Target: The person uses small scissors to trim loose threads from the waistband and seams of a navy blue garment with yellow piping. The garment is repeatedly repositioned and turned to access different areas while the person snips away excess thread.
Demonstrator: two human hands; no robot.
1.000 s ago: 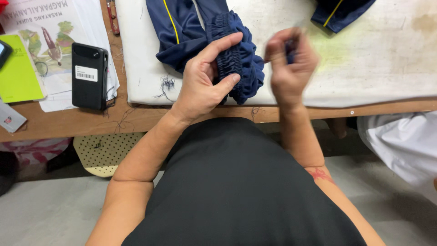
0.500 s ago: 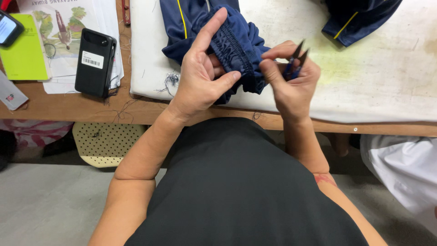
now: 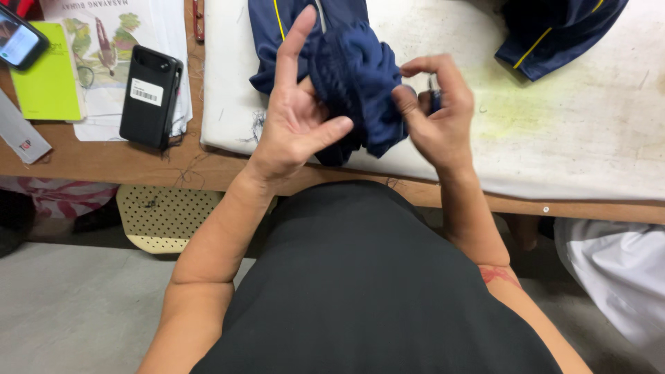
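The left hand [image 3: 299,128] is holding up a bunched dark blue cloth garment with thin yellow stripes [image 3: 357,83] at the near edge of the bench [image 3: 111,163]. The thumb is pressing on the near side of the bunch, and the pointer finger is sticking straight up beside it. Half a second ago that hand was wrapped more tightly around the cloth; now it is opening up, and the palm is showing.

The right hand [image 3: 438,118] is touching the right side of the same bunch. Its fingers [image 3: 415,67] are curling in close together and pinching at the cloth. A small dark tool [image 3: 433,93] is sitting inside this hand, mostly hidden. Half a second ago its two thin tips were poking out above the hand; now only a little bit is peeking out.

The garment is lying on a white padded cover with yellow stains [image 3: 568,125], which is spread over the brown wooden bench. The view is also sitting a little lower than before.

Another dark blue cloth piece with a yellow stripe [image 3: 554,34] is lying at the far right of the cover. To the left, a black flat phone with a white sticker [image 3: 150,97] is resting on white printed papers [image 3: 111,48], near a bright green notebook [image 3: 45,83].
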